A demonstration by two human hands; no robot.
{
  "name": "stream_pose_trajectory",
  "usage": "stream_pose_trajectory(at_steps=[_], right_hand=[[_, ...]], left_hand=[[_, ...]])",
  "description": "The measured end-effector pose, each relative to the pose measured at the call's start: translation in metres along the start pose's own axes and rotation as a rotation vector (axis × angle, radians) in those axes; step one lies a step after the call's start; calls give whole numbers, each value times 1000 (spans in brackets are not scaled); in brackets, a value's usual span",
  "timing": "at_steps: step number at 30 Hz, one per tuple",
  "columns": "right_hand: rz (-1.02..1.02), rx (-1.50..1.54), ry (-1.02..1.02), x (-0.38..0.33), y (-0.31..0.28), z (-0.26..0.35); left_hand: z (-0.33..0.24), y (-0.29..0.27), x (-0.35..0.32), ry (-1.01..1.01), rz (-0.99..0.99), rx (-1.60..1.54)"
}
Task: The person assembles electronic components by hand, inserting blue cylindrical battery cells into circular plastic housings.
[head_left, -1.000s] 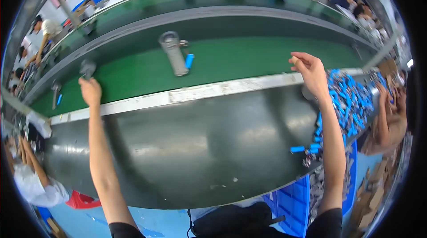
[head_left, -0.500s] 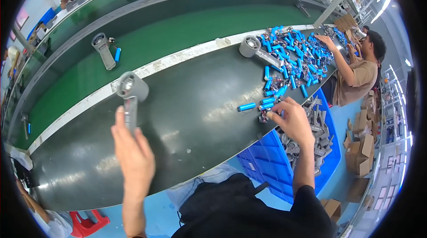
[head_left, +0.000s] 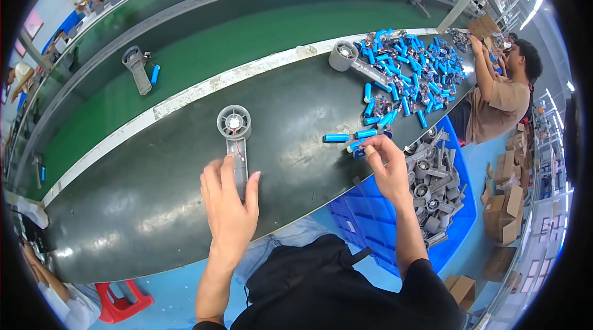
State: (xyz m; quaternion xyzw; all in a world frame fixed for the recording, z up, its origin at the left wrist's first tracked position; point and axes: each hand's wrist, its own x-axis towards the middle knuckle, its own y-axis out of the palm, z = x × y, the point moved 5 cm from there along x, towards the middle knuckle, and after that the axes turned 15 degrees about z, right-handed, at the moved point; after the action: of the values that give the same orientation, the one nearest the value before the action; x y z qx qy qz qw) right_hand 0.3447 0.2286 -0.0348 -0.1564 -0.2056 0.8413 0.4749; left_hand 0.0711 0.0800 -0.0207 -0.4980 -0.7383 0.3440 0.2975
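A grey handheld-fan housing (head_left: 234, 124) rests on the dark bench, its round head with the fan ring facing up and thin wires running into the open handle. Around the handle, my left hand (head_left: 230, 213) has its fingers on one side and the thumb on the other. My right hand (head_left: 391, 172) pinches a blue battery with a small circuit board (head_left: 356, 147) between thumb and fingertips, just over the bench; the fingers partly hide it. Two loose blue batteries (head_left: 336, 138) lie beside that hand, near the edge of a large heap of wired blue batteries (head_left: 414, 74).
Another fan housing (head_left: 343, 56) lies against the heap. On the green belt (head_left: 197, 58) sits a housing (head_left: 137, 71) with a battery beside it. A blue crate (head_left: 456, 206) full of grey housings stands below the bench's edge. A co-worker (head_left: 503, 92) is at the right.
My left hand has moved right with the fan housing and brought it down to the bench. My right hand has shifted slightly left with the battery and board. The co-worker's arm has drawn away from the heap.
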Motion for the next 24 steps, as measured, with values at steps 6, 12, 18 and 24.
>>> stream_pose_trajectory(at_steps=[6, 12, 18, 24], right_hand=[[266, 399, 9, 21, 28, 32], [559, 543, -4, 33, 80, 78], [468, 679, -310, 39, 101, 93], [539, 620, -353, 37, 126, 91]], left_hand=[[-28, -8, 9, 354, 20, -197], [-43, -11, 17, 576, 90, -357], [-13, -20, 18, 362, -27, -630], [7, -4, 17, 129, 114, -1252]])
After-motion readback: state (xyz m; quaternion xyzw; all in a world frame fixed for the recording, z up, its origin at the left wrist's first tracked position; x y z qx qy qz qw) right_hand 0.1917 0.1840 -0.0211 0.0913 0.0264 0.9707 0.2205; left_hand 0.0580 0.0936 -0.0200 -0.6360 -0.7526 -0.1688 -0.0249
